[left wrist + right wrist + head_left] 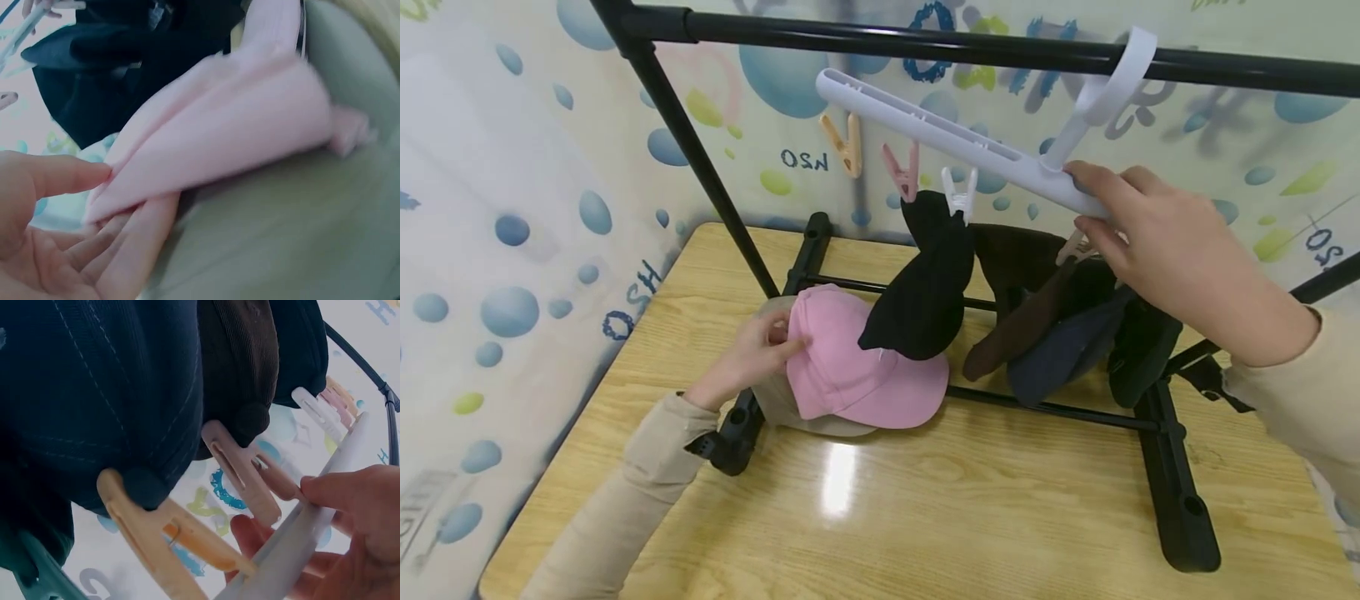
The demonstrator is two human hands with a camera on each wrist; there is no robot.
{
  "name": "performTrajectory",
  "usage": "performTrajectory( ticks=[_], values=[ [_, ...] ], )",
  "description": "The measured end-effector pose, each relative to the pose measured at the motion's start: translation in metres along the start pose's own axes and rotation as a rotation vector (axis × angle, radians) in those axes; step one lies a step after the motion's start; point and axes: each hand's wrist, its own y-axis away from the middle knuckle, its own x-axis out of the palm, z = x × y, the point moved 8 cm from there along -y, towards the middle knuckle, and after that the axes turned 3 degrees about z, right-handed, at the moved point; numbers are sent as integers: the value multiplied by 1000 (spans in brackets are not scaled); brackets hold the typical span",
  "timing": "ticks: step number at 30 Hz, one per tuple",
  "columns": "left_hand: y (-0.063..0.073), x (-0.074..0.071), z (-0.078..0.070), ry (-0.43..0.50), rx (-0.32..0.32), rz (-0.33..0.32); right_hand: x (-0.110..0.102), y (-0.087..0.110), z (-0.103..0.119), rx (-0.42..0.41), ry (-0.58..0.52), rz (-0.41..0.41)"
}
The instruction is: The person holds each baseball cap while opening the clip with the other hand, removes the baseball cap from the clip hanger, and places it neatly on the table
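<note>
On the left, my left hand (762, 346) pinches the crown edge of a pink cap (842, 350), thumb on one side and fingers under the fabric (219, 125). Beneath it a beige cap (775, 408) lies on the table. My right hand (1165, 242) grips the bar of a white clip hanger (955, 146) hooked over the black rail. From its clips hang a black cap (925, 292), a brown cap (1011, 333), a navy cap (119, 387) and a dark green cap (1138, 350). An orange clip (848, 150) and a pink clip (904, 171) are at the hanger's left end.
A black rack stands on the wooden table (985, 508), its top rail (880, 37) running across above the hanger. Its foot (1180, 500) reaches toward the front right. Behind is a wall covering (512, 250) printed with blue drops.
</note>
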Motion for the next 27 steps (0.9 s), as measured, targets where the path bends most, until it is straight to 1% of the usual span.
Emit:
performTrajectory(
  ticks=[4, 6, 10, 13, 18, 22, 25, 27],
  values=[
    [3, -14, -5, -50, 27, -34, 1, 0, -3, -22, -21, 39],
    [4, -23, -8, -83, 57, -61, 1, -1, -5, -27, -20, 64],
    [7, -36, -20, -180, 122, -124, 1, -5, -9, -25, -13, 115],
    [8, -40, -31, -250, 165, -159, 1, -8, -14, -10, -7, 159],
    [5, -34, -52, -320, 235, -167, 4, -9, -25, 17, 13, 246],
    [-1, -22, -69, -343, 307, -154, 4, -8, -29, -3, 35, 275],
    [-6, -11, -83, -341, 359, -126, 3, -8, -31, -6, 37, 291],
    [-9, -3, -92, -338, 377, -102, 3, -9, -34, -5, 39, 304]
  ],
)
